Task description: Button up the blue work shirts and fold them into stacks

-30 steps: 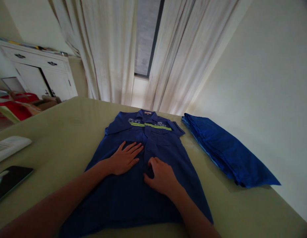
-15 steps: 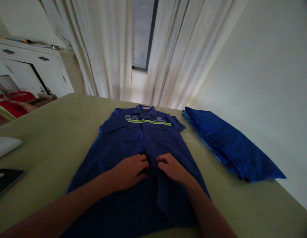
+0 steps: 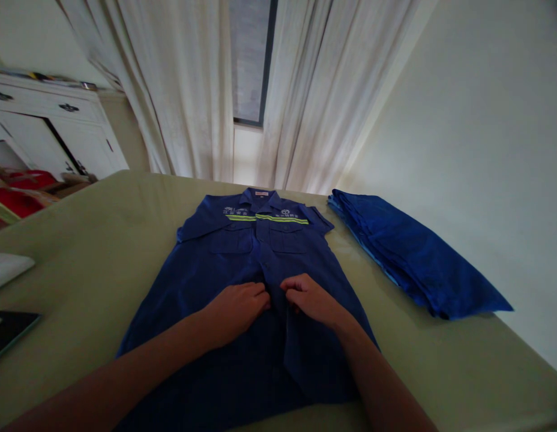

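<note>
A dark blue short-sleeved work shirt [image 3: 233,264] lies spread face up, its collar at the far end. Yellow-green stripes and pale print cross its chest above two pockets. My left hand [image 3: 240,309] is closed on the shirt's front opening, just left of the button placket. On the other side, my right hand [image 3: 308,300] pinches the placket edge between thumb and fingers. Both hands are a short gap apart at mid-shirt. Below them the front edge hangs loose and slightly folded over. Any button between the fingers is hidden.
The shirt rests on a pale green tabletop [image 3: 98,258]. Folded blue clothing [image 3: 413,252] lies to the right by the wall. At the left edge are a white object [image 3: 8,270] and a dark flat object [image 3: 11,330]. Behind stand a white cabinet [image 3: 57,132] and curtains [image 3: 183,90].
My left hand's fingers have curled in tighter on the cloth. My right hand stays on the placket with its fingers closer together. The whole view has shifted slightly.
</note>
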{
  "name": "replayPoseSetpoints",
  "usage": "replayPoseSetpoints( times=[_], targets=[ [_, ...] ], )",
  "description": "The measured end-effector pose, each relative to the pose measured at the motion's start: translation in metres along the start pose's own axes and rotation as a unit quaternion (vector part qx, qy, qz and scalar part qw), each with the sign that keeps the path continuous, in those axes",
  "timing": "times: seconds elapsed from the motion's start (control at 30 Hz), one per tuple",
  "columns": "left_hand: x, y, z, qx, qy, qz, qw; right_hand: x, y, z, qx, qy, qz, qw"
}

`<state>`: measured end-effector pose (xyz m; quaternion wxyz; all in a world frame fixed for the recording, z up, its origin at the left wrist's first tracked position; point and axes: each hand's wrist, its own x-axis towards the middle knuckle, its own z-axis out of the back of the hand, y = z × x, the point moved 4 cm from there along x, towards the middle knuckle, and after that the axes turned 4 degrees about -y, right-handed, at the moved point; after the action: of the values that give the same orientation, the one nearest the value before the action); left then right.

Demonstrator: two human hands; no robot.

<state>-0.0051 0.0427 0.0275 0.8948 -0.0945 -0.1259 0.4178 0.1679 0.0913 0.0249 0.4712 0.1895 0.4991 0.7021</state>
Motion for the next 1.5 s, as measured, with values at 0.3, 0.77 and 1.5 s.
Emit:
replayPoseSetpoints(
  times=[0.3,0.77,1.5],
  targets=[
    [0.001,-0.008,0.001,-0.059,0.023,0.028,0.998,-0.006,-0.001,-0.002,-0.016,0.053,0.003,0.998],
    [-0.003,-0.006,0.004,-0.119,-0.002,0.023,0.993,-0.009,0.009,-0.002,-0.091,0.025,0.033,0.995],
    [0.001,0.013,-0.006,-0.288,-0.056,0.093,0.952,-0.017,0.026,-0.008,-0.304,-0.093,0.04,0.947]
  ],
)
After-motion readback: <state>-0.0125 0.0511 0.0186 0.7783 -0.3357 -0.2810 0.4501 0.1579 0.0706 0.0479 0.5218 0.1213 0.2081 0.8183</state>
